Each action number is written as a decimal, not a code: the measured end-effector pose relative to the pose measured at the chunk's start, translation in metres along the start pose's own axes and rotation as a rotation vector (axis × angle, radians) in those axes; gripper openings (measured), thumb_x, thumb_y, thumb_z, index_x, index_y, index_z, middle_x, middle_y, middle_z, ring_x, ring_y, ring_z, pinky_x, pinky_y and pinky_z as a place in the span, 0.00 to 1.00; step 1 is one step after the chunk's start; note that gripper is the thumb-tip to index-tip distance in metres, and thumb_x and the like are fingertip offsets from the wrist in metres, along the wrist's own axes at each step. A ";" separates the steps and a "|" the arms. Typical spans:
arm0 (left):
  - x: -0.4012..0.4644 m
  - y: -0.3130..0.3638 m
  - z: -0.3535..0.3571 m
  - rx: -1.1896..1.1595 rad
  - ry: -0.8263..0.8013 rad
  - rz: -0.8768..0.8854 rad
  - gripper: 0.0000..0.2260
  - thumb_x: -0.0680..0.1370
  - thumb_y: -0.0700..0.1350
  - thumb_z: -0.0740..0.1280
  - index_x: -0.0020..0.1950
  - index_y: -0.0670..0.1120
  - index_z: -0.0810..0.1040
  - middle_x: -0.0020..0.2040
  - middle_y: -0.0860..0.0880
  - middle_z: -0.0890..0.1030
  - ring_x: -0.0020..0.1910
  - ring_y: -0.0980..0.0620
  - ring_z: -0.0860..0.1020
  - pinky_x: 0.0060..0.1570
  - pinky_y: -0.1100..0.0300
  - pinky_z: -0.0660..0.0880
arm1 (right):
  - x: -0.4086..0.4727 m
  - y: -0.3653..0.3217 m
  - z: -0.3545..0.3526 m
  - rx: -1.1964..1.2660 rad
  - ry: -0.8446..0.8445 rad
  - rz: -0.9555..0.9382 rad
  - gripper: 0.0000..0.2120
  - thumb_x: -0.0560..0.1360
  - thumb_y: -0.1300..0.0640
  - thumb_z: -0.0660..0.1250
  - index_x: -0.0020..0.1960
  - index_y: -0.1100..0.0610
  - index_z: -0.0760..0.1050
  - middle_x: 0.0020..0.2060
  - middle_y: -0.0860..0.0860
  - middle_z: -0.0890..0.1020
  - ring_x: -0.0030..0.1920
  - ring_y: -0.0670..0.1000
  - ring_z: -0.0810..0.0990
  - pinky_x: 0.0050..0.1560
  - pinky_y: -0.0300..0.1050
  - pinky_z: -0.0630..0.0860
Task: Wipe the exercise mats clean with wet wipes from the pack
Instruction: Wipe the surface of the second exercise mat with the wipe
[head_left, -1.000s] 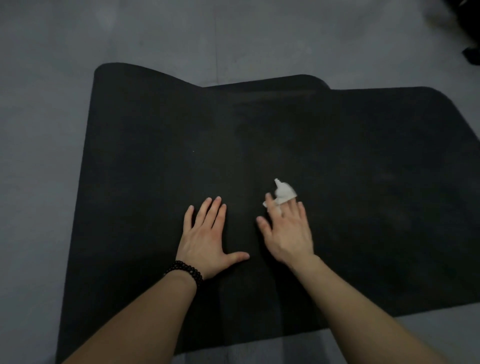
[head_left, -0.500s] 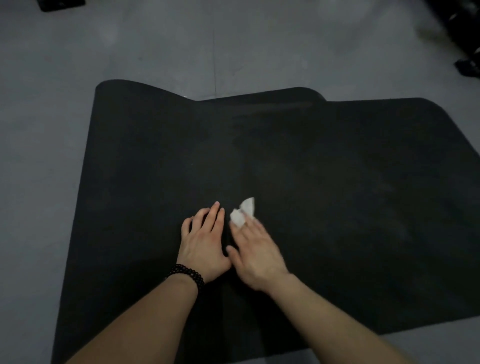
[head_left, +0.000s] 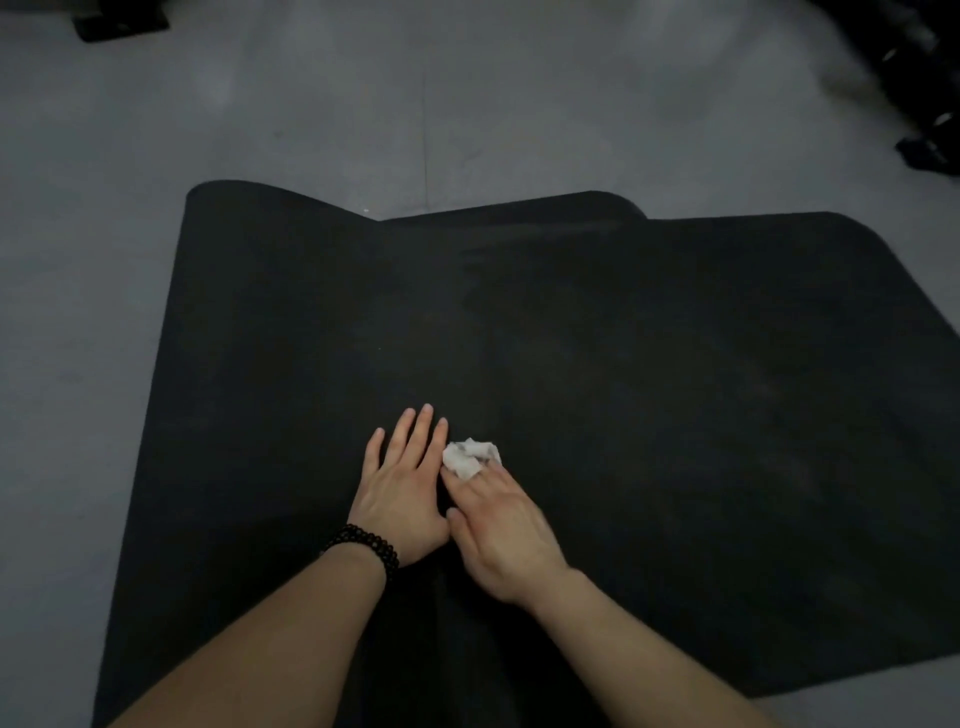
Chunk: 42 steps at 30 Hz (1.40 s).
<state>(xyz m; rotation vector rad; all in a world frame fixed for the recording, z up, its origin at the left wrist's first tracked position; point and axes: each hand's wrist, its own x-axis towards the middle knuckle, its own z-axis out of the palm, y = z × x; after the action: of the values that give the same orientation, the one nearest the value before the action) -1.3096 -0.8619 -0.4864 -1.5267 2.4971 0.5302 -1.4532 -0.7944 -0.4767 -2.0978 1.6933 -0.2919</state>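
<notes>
Your forearms: both reach forward from the bottom edge at about 6 o'clock, bare, converging toward the middle of the view.
Bracelet: a band of dark beads (head_left: 370, 546) circles your left wrist.
Left hand: your left hand (head_left: 402, 491) lies flat on the mat, palm down, fingers straight and slightly spread, pointing toward 12 o'clock. It holds nothing.
Right hand: your right hand (head_left: 501, 535) sits just beside the left, at its 3 o'clock side, its thumb edge touching or nearly touching the left hand. Its fingers extend forward over the wipe, pressing it down on the mat; the fingertips are hidden under the wad, so you cannot tell whether they curl around it.
Wet wipe: a crumpled white wipe (head_left: 470, 457) with greyish marks, on the mat at the tips of your right fingers, just beside your left index finger.
Front mat: a black exercise mat (head_left: 675, 415) fills the centre and runs off toward 3 o'clock.
Second mat: another black mat (head_left: 249, 312) lies partly beneath it, showing toward 9 and 11 o'clock.
Floor: grey floor (head_left: 363, 104) surrounds the mats.
Far clutter: a dark block (head_left: 122, 21) at 11 o'clock and blurred dark objects (head_left: 924, 78) at 1 to 2 o'clock; you cannot tell what they are.
</notes>
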 end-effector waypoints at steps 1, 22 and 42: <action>0.000 0.000 0.000 0.001 0.006 -0.002 0.45 0.76 0.62 0.60 0.83 0.50 0.37 0.82 0.49 0.33 0.79 0.52 0.31 0.78 0.47 0.33 | 0.000 0.002 -0.003 0.005 0.014 -0.004 0.27 0.81 0.49 0.53 0.78 0.54 0.58 0.77 0.51 0.60 0.77 0.50 0.55 0.77 0.47 0.48; 0.000 -0.001 0.006 -0.001 0.031 -0.013 0.57 0.66 0.82 0.53 0.83 0.50 0.38 0.82 0.51 0.34 0.80 0.51 0.32 0.79 0.45 0.34 | 0.026 0.039 -0.009 -0.323 0.353 0.107 0.02 0.71 0.56 0.72 0.42 0.54 0.81 0.47 0.53 0.79 0.48 0.56 0.76 0.44 0.50 0.72; 0.021 -0.013 -0.019 0.131 0.075 0.066 0.51 0.68 0.79 0.49 0.84 0.51 0.47 0.84 0.51 0.44 0.82 0.47 0.43 0.77 0.41 0.41 | 0.047 0.023 -0.013 -0.402 0.199 0.044 0.18 0.60 0.52 0.79 0.45 0.55 0.78 0.30 0.49 0.78 0.24 0.51 0.77 0.22 0.41 0.67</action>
<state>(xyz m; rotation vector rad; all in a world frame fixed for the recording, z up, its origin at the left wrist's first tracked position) -1.3071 -0.8919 -0.4788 -1.4457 2.5896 0.3174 -1.4678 -0.8463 -0.4803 -2.3739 2.0530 -0.1597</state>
